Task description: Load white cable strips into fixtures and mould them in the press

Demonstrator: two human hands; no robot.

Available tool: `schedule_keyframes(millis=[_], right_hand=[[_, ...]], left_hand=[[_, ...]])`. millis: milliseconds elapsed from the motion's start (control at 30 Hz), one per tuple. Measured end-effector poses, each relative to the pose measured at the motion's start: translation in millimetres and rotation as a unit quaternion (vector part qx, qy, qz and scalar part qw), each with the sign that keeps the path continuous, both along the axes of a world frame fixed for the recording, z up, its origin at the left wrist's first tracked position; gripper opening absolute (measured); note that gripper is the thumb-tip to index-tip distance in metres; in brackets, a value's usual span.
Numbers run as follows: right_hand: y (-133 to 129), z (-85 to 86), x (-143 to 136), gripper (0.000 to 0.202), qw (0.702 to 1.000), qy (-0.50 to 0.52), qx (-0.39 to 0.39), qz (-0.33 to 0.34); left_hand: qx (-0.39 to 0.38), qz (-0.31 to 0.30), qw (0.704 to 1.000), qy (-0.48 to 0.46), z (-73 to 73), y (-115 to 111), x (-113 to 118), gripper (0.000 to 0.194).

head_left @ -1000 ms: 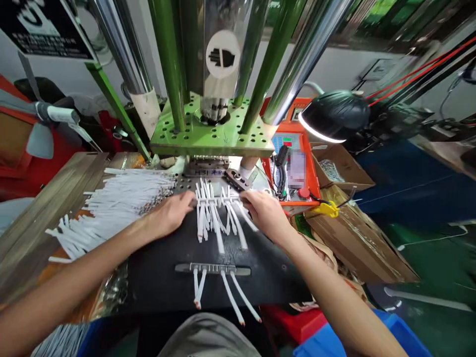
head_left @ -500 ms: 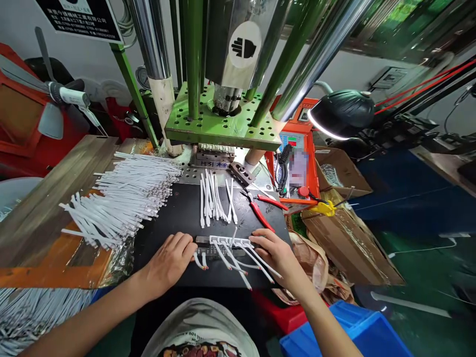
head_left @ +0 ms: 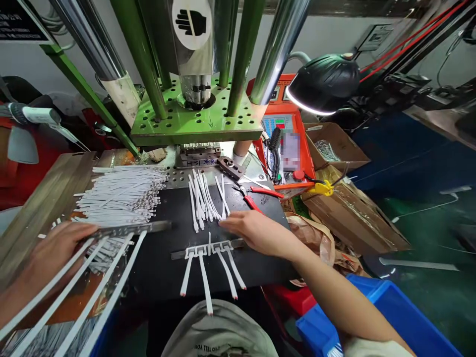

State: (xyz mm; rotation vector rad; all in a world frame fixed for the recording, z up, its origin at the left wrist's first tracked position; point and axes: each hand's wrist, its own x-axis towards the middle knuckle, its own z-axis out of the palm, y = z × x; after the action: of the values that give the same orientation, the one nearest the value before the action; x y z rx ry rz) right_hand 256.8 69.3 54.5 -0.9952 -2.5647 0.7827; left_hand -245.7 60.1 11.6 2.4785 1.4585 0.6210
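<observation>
My left hand (head_left: 55, 253) grips one end of a metal bar (head_left: 134, 228), raised at the left over a pile of white strips (head_left: 119, 193); several long white strips hang from the bar toward me. A second metal bar (head_left: 238, 243) lies on the black work surface (head_left: 159, 272), with a white molded piece (head_left: 203, 250) and several white strips on it. My right hand (head_left: 249, 230) reaches beyond this bar, its fingertips by the near ends of a small group of white strips (head_left: 201, 198). Whether those fingertips pinch a strip is too small to tell.
A green press plate (head_left: 201, 126) on pillars stands behind the work surface. Red-handled pliers (head_left: 266, 191) and a metal block (head_left: 230, 167) lie at its back right. A black lamp (head_left: 323, 82) and orange control box (head_left: 303, 134) are farther right. Blue bins (head_left: 383, 307) sit low right.
My left hand has moved left and lifted a bar with white strips. My right hand has left the white piece and moved to the loose strips. The head view has shifted right.
</observation>
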Motion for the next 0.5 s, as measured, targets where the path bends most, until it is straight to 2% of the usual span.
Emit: schedule_keyframes(millis=[33,100,167,200,267,367,500], right_hand=[[11,6.8,-7,0.029,0.999,0.027,0.022,-0.004],[32,14.3,-19,0.038,0.996,0.065,0.062,-0.001],[56,13.1,-26,0.047,0.995,0.035,0.094,0.006],[70,10.0,-26,0.047,0.994,-0.007,0.107,-0.009],[104,1.5,-22,0.044,0.985,-0.091,0.127,-0.076],[162,-10.1,-12,0.041,0.967,-0.126,0.14,-0.174],[223,-21.2,-8,0.039,0.955,-0.1,0.144,-0.24]], left_hand=[[0.033,0.011,0.999,0.016,5.5,16,19,0.036],[0.089,-0.016,0.995,0.031,14.4,48,67,0.025],[0.154,-0.054,0.987,0.005,19.5,81,117,0.02],[0.158,-0.066,0.985,0.006,20.7,98,138,0.021],[0.104,-0.067,0.991,0.046,21.0,131,172,0.03],[0.011,-0.046,0.994,0.094,17.5,179,202,0.039],[-0.021,-0.022,0.995,0.09,9.4,233,224,0.035]])
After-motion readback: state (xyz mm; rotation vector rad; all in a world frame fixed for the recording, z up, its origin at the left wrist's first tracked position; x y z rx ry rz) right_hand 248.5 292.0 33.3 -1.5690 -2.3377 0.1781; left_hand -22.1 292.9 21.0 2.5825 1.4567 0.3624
